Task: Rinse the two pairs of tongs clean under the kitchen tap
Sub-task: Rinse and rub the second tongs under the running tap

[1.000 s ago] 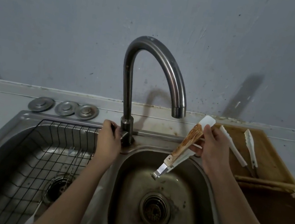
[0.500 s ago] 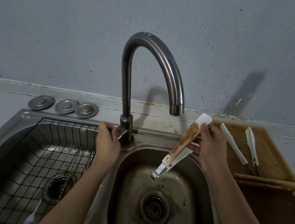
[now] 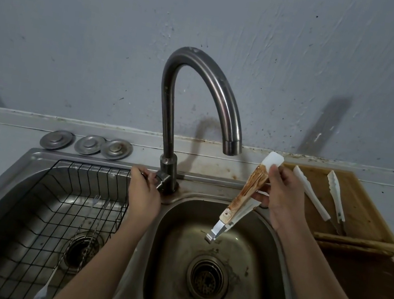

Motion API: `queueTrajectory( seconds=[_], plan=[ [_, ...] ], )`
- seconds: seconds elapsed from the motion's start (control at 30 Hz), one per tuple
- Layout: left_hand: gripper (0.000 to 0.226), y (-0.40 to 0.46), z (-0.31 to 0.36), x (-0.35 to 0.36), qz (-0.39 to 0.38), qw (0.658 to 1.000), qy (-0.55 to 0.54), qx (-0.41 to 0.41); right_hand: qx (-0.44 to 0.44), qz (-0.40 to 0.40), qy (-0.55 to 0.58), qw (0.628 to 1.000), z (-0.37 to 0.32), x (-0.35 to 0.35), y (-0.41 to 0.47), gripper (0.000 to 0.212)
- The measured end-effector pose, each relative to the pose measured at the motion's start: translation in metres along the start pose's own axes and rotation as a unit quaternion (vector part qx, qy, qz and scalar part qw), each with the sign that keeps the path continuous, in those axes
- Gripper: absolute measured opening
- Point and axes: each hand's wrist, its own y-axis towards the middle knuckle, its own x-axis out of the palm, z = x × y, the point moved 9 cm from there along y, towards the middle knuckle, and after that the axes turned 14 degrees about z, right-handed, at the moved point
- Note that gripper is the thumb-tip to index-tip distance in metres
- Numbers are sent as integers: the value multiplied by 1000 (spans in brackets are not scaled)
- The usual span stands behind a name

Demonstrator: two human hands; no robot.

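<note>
My right hand point(image 3: 282, 199) grips a pair of white tongs point(image 3: 242, 198) smeared with brown sauce, holding them slanted over the right sink basin point(image 3: 270, 279), hinge end down. They hang just right of and below the tap spout point(image 3: 232, 147). No water runs from the spout. My left hand point(image 3: 143, 192) holds the tap's handle point(image 3: 160, 182) at the base of the curved tap. A second pair of white tongs point(image 3: 336, 196) lies spread open on a wooden tray point(image 3: 367, 217) to the right.
A black wire rack point(image 3: 53, 193) sits in the left basin with a long fork and spoon point(image 3: 83, 232) under it. Three round metal sink plugs point(image 3: 87, 144) lie on the counter behind. Both drains are uncovered. The grey wall stands close behind the tap.
Both hands stay where they were; only the camera has shifted slightly. The dirty tongs remain tilted over the right basin and no water has started.
</note>
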Motion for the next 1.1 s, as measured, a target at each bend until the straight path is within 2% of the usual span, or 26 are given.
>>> queueTrajectory(
  seconds=[0.4,0.53,0.63,0.87,0.93,1.03,1.1],
  plan=[
    [8,-1,-4,1,12,1000,-11,-23,-18,-9,-8,1000,-6,-3,-4,16],
    [22,-1,-3,0,17,1000,-15,-18,-17,-14,-11,1000,-7,-3,-6,16],
    [11,-2,-3,-1,16,1000,-18,-16,-21,-15,-17,1000,-8,-3,-6,16],
    [3,-4,2,-4,-15,999,-8,-27,-24,-13,-17,999,-10,-3,-6,19],
    [25,-9,5,-5,-30,998,-27,-47,-27,-10,-16,999,-11,-4,-4,21],
    [65,-32,-1,-20,16,993,-10,-117,-33,9,-6,999,-13,-9,1,21],
    [64,-54,-8,-27,34,986,7,-163,-36,27,8,999,-14,-12,4,21]
  ],
)
